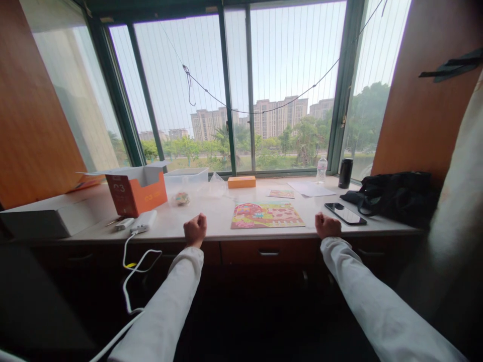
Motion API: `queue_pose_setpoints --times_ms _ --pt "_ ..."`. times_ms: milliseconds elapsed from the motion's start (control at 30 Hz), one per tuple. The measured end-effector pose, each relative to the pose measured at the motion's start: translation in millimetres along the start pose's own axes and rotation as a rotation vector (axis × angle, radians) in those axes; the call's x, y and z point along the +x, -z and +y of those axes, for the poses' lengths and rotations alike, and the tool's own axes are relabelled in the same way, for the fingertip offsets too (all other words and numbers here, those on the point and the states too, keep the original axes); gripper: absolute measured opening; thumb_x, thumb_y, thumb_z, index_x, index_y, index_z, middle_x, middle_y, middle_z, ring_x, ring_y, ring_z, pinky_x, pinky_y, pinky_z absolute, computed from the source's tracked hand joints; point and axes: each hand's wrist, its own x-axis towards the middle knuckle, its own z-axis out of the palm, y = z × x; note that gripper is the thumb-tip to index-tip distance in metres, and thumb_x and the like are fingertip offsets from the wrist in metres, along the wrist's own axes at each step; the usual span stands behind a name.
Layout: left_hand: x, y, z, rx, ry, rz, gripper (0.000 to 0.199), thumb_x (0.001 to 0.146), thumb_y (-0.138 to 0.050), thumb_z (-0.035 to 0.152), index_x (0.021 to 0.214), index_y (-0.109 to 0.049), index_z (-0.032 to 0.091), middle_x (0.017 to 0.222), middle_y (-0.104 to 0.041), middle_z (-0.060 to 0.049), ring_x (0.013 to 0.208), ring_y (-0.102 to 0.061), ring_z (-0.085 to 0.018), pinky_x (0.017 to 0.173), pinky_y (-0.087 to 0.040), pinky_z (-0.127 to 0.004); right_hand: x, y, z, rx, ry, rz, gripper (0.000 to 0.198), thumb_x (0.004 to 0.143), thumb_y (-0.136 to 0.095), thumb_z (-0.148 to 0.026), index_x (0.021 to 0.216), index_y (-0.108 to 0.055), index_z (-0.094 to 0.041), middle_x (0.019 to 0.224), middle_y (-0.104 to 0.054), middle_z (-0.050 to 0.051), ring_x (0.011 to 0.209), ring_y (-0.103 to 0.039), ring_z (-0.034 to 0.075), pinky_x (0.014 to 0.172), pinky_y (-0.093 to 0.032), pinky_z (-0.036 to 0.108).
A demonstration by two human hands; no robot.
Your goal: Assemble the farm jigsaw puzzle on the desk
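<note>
My left hand (195, 230) is closed in a fist at the front edge of the white desktop, left of a farm-picture board (281, 215). On the board's other side, my right hand (328, 225) is also a fist, close to a black phone (345, 213). Nothing shows in either hand. The board lies flat and looks like a jigsaw tray, with a red barn at its left and pinkish patches at its right. Behind it is a smaller picture card (281, 193). A clear packet of small colourful pieces (181, 199) lies beyond my left hand.
At left stand an open orange box (138, 191), a clear plastic tub (186, 177) and a white power strip (144, 221) with a hanging cable. An orange carton (241, 182), a water bottle (321, 171), a black flask (345, 173) and a black bag (396, 196) line the back and right.
</note>
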Motion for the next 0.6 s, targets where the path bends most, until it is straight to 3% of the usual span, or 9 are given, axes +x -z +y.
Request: queue_pose_setpoints --times_ms 300,600 --pt "0.8 0.6 0.2 0.010 -0.016 0.025 0.044 0.091 -0.040 0.036 0.050 -0.046 0.019 0.047 -0.043 -0.001 0.049 -0.032 -0.012 0.057 -0.020 -0.029 -1.2 0.4 -1.2 0.035 0.011 0.044 0.047 0.091 -0.040 -0.034 0.053 -0.061 -0.016 0.045 -0.048 0.004 0.046 -0.034 0.013 0.055 -0.024 0.030" --pt "-4.3 -1.0 -4.4 -0.011 -0.039 0.085 0.046 0.091 -0.040 0.037 0.049 -0.045 0.019 0.044 -0.039 0.000 0.047 -0.032 -0.011 0.056 -0.022 -0.028 -7.5 -3.8 12.4 0.162 0.076 0.107 0.045 0.089 -0.038 -0.035 0.047 -0.043 -0.021 0.044 -0.042 0.004 0.045 -0.037 0.014 0.053 -0.027 0.031"
